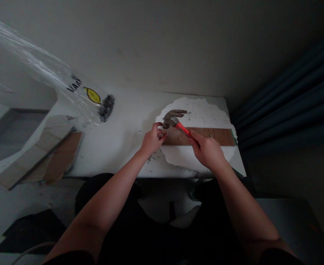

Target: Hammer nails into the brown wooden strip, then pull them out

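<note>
Here we are, and our right hand has its fingers wrapped round the red handle of a claw hammer, the metal head angled out toward our other hand. Our left hand is narrow, fingers curled, fingertips right by the hammer head; whether they pinch anything small, we cannot tell. And the brown board! It lies flat between our hands and on past the right one, its left end at our left fingertips, pitted with many small marks, its far end edged in green. Beneath it we spot a rough-edged white patch, specked dark just beyond the hammer, on the pale table. Well left of our left hand, a clear plastic wrap with a yellow print, and nearer us some loose boards. Off to our right hand's right, a dark curtain.
</note>
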`<state>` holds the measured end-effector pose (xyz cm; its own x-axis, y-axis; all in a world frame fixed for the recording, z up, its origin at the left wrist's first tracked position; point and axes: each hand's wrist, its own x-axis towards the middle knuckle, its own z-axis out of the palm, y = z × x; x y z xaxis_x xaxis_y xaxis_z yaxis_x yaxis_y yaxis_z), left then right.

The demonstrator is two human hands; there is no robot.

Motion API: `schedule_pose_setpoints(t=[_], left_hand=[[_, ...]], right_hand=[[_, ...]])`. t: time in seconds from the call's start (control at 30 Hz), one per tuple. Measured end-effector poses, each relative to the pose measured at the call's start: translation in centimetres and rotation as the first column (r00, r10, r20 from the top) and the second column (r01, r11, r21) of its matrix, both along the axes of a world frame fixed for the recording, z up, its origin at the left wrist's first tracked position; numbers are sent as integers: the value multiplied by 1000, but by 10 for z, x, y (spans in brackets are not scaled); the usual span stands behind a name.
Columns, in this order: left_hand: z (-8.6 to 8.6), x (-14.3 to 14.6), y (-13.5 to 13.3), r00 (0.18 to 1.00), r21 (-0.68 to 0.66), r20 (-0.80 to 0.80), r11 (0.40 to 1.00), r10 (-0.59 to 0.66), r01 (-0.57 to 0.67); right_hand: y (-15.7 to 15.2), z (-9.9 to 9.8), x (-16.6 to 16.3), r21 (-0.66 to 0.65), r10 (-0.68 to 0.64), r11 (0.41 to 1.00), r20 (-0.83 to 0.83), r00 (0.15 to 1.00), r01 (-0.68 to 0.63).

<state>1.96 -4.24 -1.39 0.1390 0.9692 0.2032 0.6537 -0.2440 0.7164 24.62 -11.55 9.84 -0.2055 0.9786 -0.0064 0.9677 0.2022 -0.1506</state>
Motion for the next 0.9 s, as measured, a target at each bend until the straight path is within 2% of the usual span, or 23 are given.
schedule_pose_setpoints(t=[0.43,0.9], left_hand=[[1,1,-2,999,-20,-49,1000,-17,16],[0,1,-1,999,-12,12,999,-40,40]], right_hand=[[-2,2,-1,-20,11,1000,11,1000,-11],[-4,1,-1,-10,-18,1000,21,1000,18]])
